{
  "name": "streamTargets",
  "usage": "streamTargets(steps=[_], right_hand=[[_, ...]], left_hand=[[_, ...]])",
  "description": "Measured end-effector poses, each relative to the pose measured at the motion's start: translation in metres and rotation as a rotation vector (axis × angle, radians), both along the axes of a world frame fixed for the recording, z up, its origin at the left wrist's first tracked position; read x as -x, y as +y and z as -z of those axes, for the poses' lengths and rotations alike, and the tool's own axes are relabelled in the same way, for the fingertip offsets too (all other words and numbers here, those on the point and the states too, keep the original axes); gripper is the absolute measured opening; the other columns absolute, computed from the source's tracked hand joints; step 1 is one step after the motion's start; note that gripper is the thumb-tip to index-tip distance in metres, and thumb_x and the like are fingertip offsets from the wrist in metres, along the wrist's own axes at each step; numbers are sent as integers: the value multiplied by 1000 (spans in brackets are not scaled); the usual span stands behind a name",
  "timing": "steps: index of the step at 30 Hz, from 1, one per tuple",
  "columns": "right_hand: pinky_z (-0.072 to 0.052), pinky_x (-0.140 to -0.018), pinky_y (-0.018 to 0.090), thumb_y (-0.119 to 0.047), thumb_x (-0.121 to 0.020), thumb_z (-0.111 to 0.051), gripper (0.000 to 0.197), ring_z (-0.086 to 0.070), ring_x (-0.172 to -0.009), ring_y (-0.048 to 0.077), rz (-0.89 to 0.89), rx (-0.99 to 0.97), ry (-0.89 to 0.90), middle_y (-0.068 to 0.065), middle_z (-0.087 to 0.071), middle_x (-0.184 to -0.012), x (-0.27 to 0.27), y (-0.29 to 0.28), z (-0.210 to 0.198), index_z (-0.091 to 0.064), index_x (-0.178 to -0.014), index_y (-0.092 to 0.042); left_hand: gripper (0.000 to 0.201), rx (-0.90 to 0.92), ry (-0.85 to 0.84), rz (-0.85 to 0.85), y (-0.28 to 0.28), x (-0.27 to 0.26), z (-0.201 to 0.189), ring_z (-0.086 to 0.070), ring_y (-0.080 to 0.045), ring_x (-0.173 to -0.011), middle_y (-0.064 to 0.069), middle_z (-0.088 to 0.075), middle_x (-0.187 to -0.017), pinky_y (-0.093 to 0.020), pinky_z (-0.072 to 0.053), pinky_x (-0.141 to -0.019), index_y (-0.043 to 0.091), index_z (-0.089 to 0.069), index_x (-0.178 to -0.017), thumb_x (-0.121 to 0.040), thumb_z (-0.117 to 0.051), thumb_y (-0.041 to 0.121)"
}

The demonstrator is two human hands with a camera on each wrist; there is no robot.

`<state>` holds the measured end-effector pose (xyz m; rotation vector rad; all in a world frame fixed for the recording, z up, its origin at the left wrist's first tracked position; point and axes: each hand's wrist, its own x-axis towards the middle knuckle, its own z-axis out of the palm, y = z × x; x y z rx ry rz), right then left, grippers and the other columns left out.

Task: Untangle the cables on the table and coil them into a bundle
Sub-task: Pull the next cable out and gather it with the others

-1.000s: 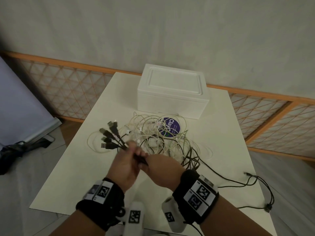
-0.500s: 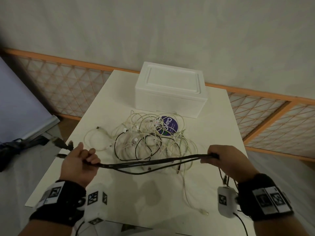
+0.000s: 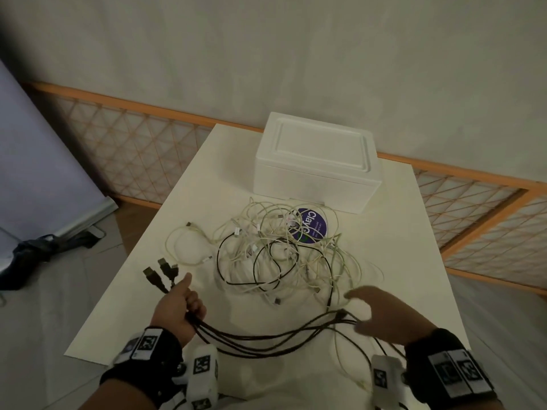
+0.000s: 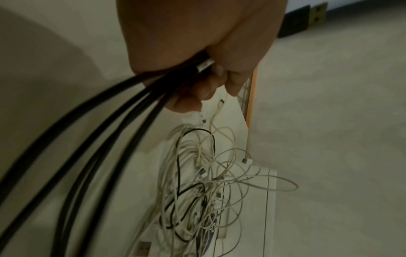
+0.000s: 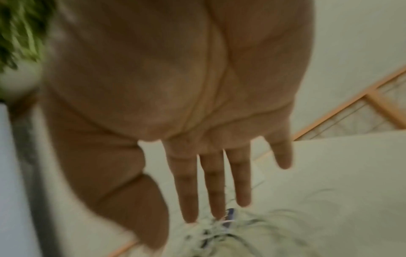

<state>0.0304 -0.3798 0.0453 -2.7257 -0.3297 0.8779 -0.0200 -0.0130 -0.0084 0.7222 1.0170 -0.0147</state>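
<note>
Here the left hand [image 3: 180,306] is closed in a fist round several black cables [image 3: 266,340], gripped just behind their plugs [image 3: 161,273], which stick out past the thumb toward the far left. From the fist the black cables sag in a slack arc along the near edge of the table [image 3: 124,297] toward the right hand [image 3: 381,313], which is spread flat with straight fingers [image 5: 212,187] and grips nothing; whether it brushes the strands passing under it cannot be told, since that view is blurred. The rest of the job lies in the middle of the table: a tangle [image 3: 284,250] of thin white leads with at least one black loop through it, partly over a purple disc [image 3: 310,224] and just near of a white foam box [image 3: 316,161]. These cables look light and limp, so they should follow a pull readily but will spring out of any loop not pinned down. The black ones appear thicker and a little stiffer than the white, and likely smooth enough to slide through a loose grip. The plugs are the parts most apt to catch on other strands, so I would draw ends out gently, not yank them. For coiling, the sensible hold seems to be the one already made, all plugs together in one fist, with the free hand taking the strands further along and laying each turn back into that fist.
</note>
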Motion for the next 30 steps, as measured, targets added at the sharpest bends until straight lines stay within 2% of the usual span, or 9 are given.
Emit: streamTargets(steps=[3,8,13,17,21,23,26,28,30], right_hand=[[-29,-87,2,-13,-80,-61,34,-51,-104,2,20,-318,-318,-18,-54,-109,-8,59,-18,-64,-111,-26],[-47,-90,32,-16,-92,-42,27,-59,-106,21,-189,7,-145,4,-64,-113,-17,144,30,-63,-108,-14],[-46,-90,35,-13,-96,-39,29,-55,-111,28,-218,153,-124,10,-50,-124,-20,169,64,-52,-121,-10],[-48,-82,36,-21,-95,-40,19,-57,-102,27,-166,148,-138,9,-53,-116,-29,174,70,-54,-105,-14],[-39,-64,28,-20,-93,-45,6,-57,-86,24,-6,-57,-209,3,-57,-90,-33,173,39,-50,-93,-16],[-41,-67,28,-20,-90,-53,6,-58,-80,19,47,-239,-382,0,-61,-84,-39,171,6,-57,-92,-16],[-41,-65,15,-19,-88,-59,4,-55,-73,6,39,-489,-591,-10,-60,-80,-51,176,-47,-62,-91,-18],[-43,-71,11,-21,-89,-60,13,-58,-78,2,35,-512,-591,-12,-63,-86,-60,181,-68,-65,-101,-19],[-50,-76,19,-22,-90,-60,18,-62,-81,4,47,-475,-544,-9,-68,-92,-68,183,-75,-65,-108,-19]], left_hand=[[31,-45,-16,17,0,-10,-3,-37,-12,-49,2,-42,-45,-27,-44,-56,17,-45,-70,-93,-60,31],[36,-78,-119,229,6,-21,-2,-26,-10,-34,4,-27,-43,-22,-26,-38,17,-42,-68,-94,-57,36],[48,-44,-275,373,17,-31,-6,-23,-11,-40,2,-25,-50,-25,-25,-43,22,-45,-46,-93,-57,16],[41,-97,-295,413,21,-41,-12,-37,-15,-45,-2,-37,-53,-28,-39,-47,15,-49,-51,-91,-59,7],[31,-223,-314,512,14,-52,-18,-36,-13,-43,-9,-52,-67,-27,-37,-47,11,-58,-65,-94,-59,23],[27,-315,-373,559,5,-60,-28,-31,-12,-41,-15,-57,-78,-26,-33,-45,13,-64,-71,-95,-58,25],[10,-336,-537,633,-13,-71,-52,-31,-10,-40,-15,-64,-87,-23,-32,-42,11,-70,-96,-91,-62,13],[20,-371,-595,700,-24,-80,-62,-35,-12,-45,-7,-72,-93,-23,-31,-43,14,-71,-104,-84,-69,8],[21,-447,-585,727,-30,-89,-66,-40,-14,-50,-4,-72,-90,-22,-31,-44,15,-72,-99,-81,-72,5]])
